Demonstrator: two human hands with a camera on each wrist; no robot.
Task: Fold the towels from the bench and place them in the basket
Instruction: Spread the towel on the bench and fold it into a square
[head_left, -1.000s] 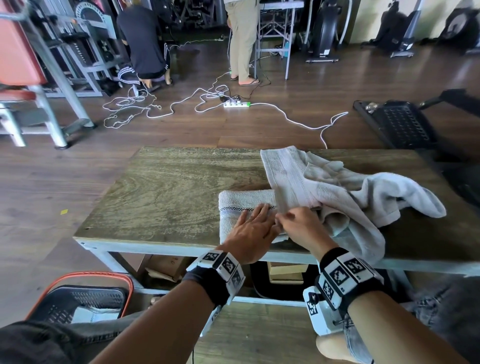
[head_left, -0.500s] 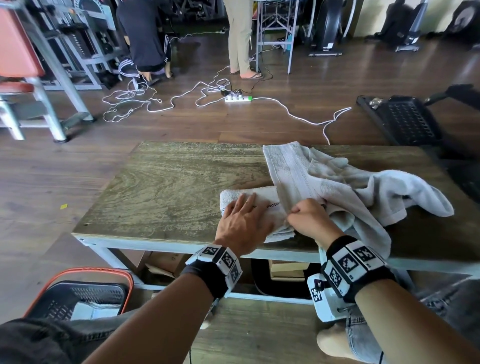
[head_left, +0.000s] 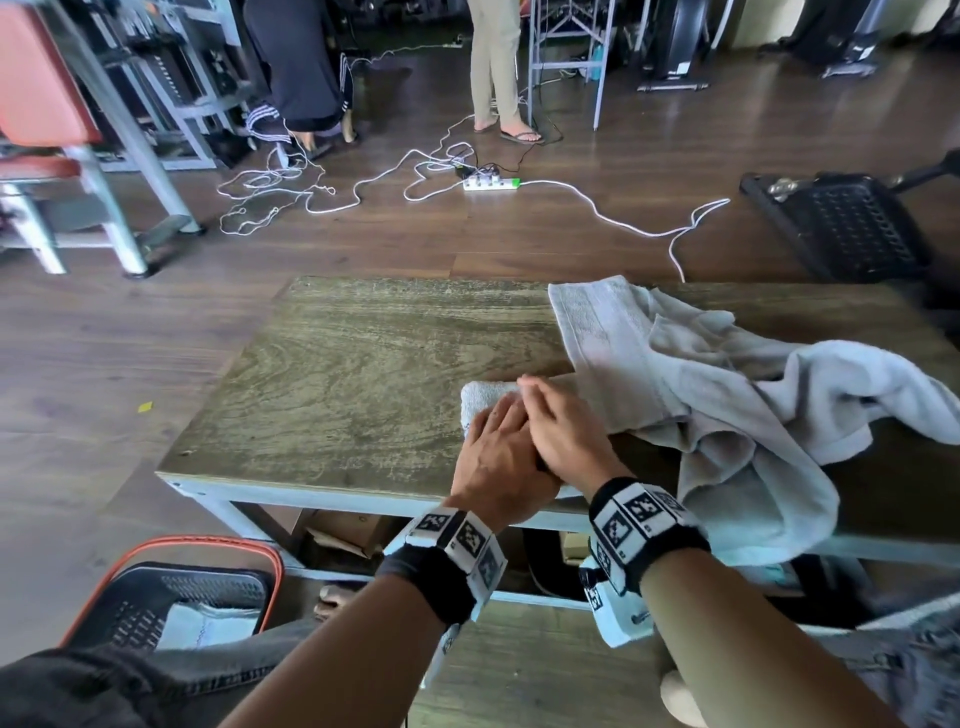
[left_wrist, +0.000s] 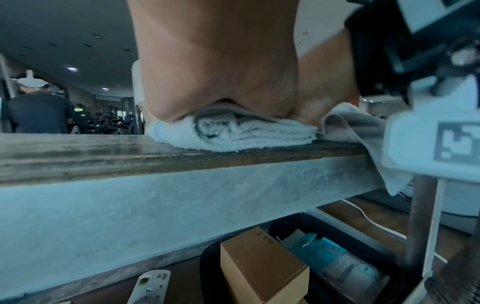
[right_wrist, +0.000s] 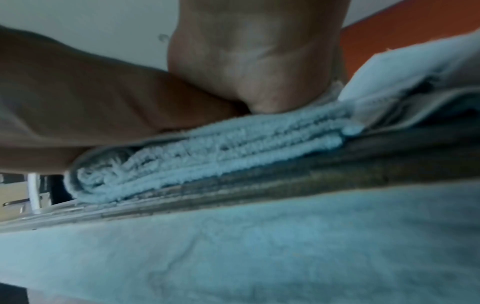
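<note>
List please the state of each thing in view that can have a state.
folded towel: folded, flat on bench, under both hands
loose towel: crumpled, hanging over bench edge
basket: on floor, something white inside
left hand: flat, pressing
right hand: flat, pressing

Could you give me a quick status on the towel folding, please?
Left hand and right hand both flat, pressing the folded towel on the bench. Loose towel overlaps its right end. Basket down left, unobstructed.
</note>
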